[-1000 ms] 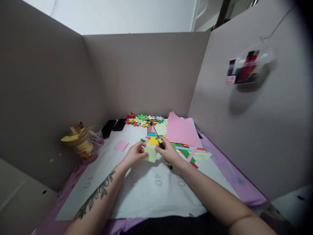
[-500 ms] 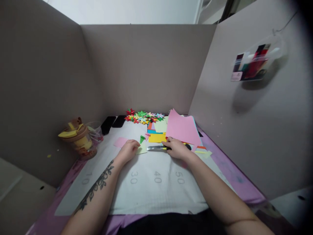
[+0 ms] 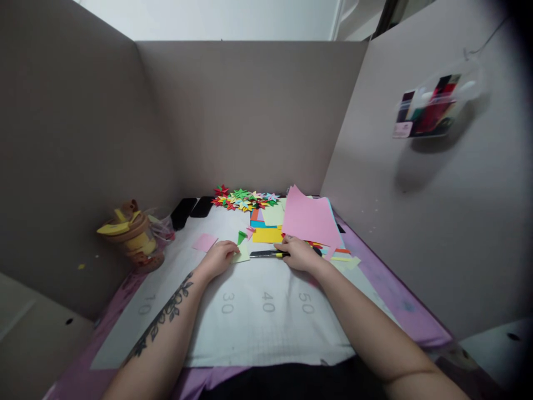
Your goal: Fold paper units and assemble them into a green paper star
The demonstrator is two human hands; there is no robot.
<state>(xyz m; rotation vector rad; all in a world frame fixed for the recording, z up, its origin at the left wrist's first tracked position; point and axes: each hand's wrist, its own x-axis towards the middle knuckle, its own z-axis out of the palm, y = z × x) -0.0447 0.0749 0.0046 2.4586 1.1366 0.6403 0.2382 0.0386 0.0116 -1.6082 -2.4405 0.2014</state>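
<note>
My left hand (image 3: 217,258) rests on the white cutting mat (image 3: 250,311), fingers curled onto a small pale-green paper square (image 3: 242,254). My right hand (image 3: 298,253) lies over the yellow-and-black handle of a pair of scissors (image 3: 266,254), which lies flat on the mat with its shut blades pointing left toward the green square. A small green folded piece (image 3: 241,237) and a pink folded piece (image 3: 251,231) lie just beyond the square. A pink paper square (image 3: 205,242) sits to the left of my left hand.
A pile of coloured paper stars (image 3: 244,200) lies at the back. Stacked coloured sheets with a big pink sheet (image 3: 310,219) on top sit at right. A jar with yellow tape (image 3: 131,236) stands at left, two black phones (image 3: 191,208) behind. Grey partitions enclose the desk.
Both hands came down from cutting the green square in the air to the mat. The scissors now lie flat under my right hand, and the square lies under my left fingers.
</note>
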